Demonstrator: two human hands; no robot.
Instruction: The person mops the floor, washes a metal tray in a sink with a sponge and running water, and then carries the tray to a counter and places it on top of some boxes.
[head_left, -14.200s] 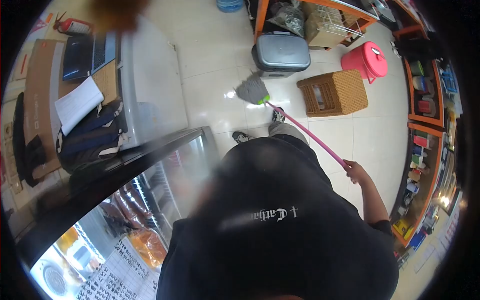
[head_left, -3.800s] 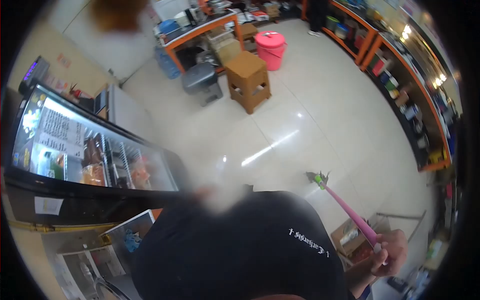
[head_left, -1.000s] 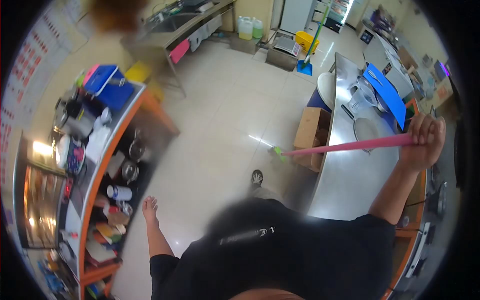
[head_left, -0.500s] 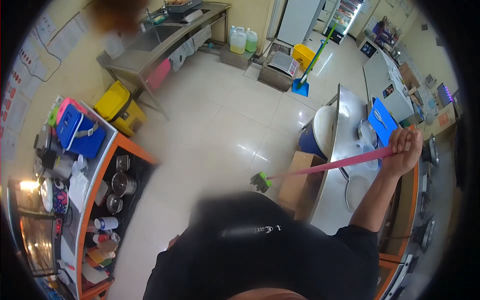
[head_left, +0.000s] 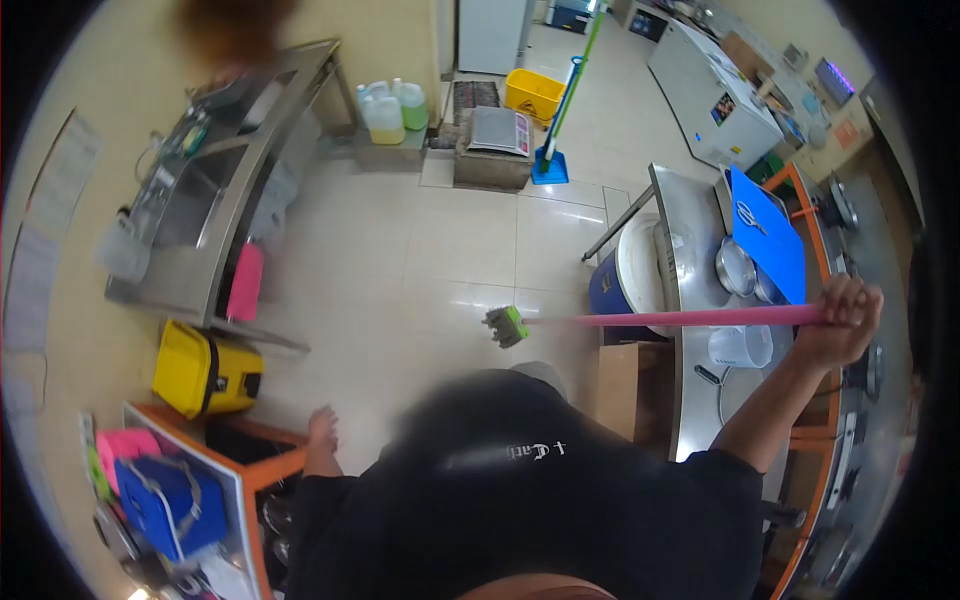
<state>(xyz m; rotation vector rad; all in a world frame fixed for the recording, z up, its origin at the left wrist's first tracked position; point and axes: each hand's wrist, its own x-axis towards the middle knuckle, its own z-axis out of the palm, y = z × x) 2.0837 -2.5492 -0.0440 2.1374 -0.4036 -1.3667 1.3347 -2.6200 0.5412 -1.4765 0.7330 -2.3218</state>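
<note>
My right hand (head_left: 845, 318) is wrapped round the end of a pink pole (head_left: 680, 318), which reaches across the steel table (head_left: 695, 385) on the right. At the pole's far end, a green head with grey bristles (head_left: 507, 326) is over the tiled floor. My left hand (head_left: 323, 430) hangs low at my left side, its fingers apart and nothing in them, near the orange-edged shelf unit (head_left: 240, 480). A cardboard box (head_left: 617, 385) stands under the pole, beside the steel table.
A yellow bin (head_left: 190, 370) and a steel sink counter (head_left: 240, 215) stand on the left. Ahead are jugs (head_left: 383, 118), a scale (head_left: 498, 132), a yellow bucket (head_left: 535, 93) and a blue dustpan (head_left: 550, 168). At the right, a blue-and-white drum (head_left: 635, 275) stands beside the table.
My view has turned, so the room appears shifted. My left hand has come into clear view at my side. My right hand still holds the pole, which now lies more level across the view.
</note>
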